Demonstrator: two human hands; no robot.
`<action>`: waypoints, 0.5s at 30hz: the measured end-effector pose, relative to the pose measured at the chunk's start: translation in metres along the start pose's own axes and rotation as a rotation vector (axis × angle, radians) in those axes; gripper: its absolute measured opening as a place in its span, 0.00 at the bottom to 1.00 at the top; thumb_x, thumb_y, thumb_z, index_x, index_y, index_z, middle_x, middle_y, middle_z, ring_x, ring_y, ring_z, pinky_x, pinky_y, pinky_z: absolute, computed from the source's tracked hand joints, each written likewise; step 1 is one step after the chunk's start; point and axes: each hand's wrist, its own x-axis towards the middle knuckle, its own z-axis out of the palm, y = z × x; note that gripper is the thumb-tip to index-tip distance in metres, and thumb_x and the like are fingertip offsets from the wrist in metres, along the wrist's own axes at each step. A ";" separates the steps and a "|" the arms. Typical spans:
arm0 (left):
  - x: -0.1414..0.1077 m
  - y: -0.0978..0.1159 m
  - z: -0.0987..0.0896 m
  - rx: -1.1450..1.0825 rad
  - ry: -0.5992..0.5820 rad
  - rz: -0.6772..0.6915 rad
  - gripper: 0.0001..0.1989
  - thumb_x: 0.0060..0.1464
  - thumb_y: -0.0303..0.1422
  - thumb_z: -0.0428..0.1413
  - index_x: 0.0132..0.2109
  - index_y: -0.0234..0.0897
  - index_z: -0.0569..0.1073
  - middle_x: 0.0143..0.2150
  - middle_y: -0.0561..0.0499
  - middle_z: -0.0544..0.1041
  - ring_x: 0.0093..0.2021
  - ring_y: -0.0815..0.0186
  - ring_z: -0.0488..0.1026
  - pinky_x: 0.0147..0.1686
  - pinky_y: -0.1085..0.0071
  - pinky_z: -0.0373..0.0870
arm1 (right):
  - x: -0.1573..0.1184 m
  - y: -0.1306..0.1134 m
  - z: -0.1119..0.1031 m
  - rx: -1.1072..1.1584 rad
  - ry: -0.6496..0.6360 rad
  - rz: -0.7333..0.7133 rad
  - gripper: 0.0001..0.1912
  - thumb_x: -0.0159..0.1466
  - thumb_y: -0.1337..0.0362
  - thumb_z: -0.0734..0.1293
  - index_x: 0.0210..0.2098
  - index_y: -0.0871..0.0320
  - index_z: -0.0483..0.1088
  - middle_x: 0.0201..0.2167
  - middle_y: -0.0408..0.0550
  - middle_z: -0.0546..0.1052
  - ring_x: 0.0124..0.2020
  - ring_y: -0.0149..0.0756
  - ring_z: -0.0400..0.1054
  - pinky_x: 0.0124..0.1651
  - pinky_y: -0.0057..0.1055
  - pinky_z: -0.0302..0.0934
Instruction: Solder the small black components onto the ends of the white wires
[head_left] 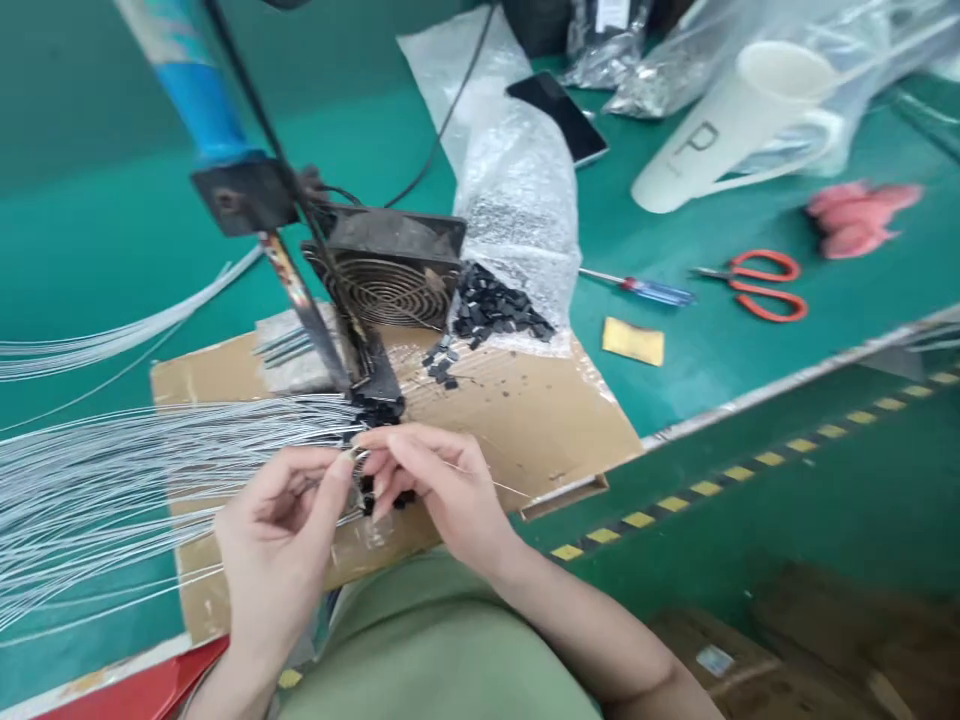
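Observation:
My left hand (pixel 292 530) is closed, thumb and forefinger pinching something small that I cannot make out. Its fingertips meet those of my right hand (pixel 442 480), which is also pinched, with a thin wire trailing right from it. Both are over a cardboard sheet (pixel 525 410). Many thin white wires (pixel 97 470) run in from the left, their black ends (pixel 379 410) lying just behind my fingers. Small black pieces (pixel 495 305) spill from a clear plastic bag (pixel 517 200) behind my right hand.
A black fan (pixel 390 285) and a metal stand with a blue-wrapped pole (pixel 199 105) rise behind my hands. To the right lie a screwdriver (pixel 660 292), red-handled scissors (pixel 765 285), a yellow pad (pixel 634 341) and a pink cloth (pixel 859 218). Farther back are a white jug (pixel 727 130) and a phone (pixel 559 112).

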 end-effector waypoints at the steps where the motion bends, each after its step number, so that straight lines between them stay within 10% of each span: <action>1: 0.001 -0.001 -0.001 0.012 0.005 0.002 0.02 0.58 0.31 0.67 0.36 0.40 0.82 0.30 0.55 0.83 0.29 0.69 0.79 0.30 0.78 0.76 | 0.000 -0.001 -0.001 -0.022 -0.003 -0.012 0.14 0.63 0.52 0.78 0.39 0.55 0.87 0.28 0.44 0.83 0.24 0.28 0.74 0.28 0.25 0.77; 15: -0.001 0.001 -0.001 -0.073 -0.010 -0.003 0.05 0.58 0.26 0.65 0.35 0.41 0.82 0.29 0.57 0.82 0.28 0.74 0.78 0.28 0.84 0.72 | -0.003 -0.003 0.003 -0.178 0.005 -0.122 0.04 0.64 0.62 0.77 0.38 0.52 0.88 0.27 0.42 0.84 0.22 0.26 0.74 0.30 0.23 0.77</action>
